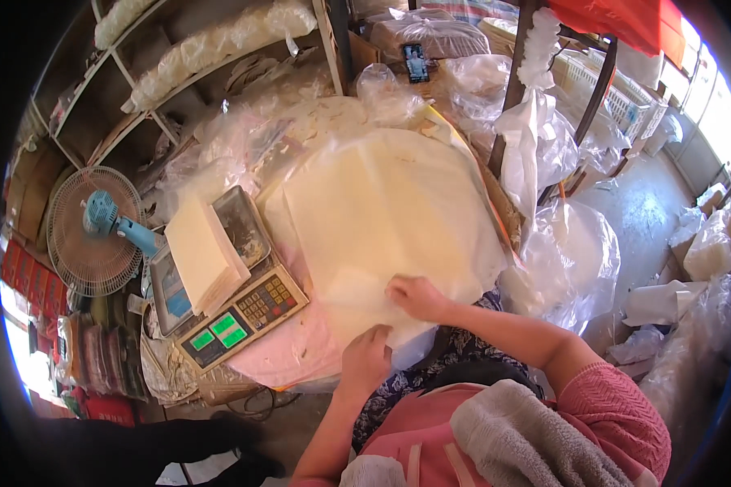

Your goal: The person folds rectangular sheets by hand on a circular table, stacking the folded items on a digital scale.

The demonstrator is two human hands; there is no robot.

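Observation:
A large pale cream, translucent sheet point(382, 203) is spread over a work surface with pink material point(313, 345) beneath it. My left hand point(367, 357) is at the sheet's front edge, fingers curled on it. My right hand point(414, 298) is higher and to the right, fingers bent and closed on the sheet. To the left, a digital scale point(252, 316) with green displays carries a folded stack of pale sheets point(203, 252) on its metal pan.
A blue fan point(97, 211) stands at left beside shelving point(162, 122). Behind lie plastic-wrapped bundles point(402, 32) and a phone point(415, 63). At right are wooden posts point(512, 73), white crates point(629, 101), bulky plastic bags point(560, 268) and a floor aisle point(633, 203).

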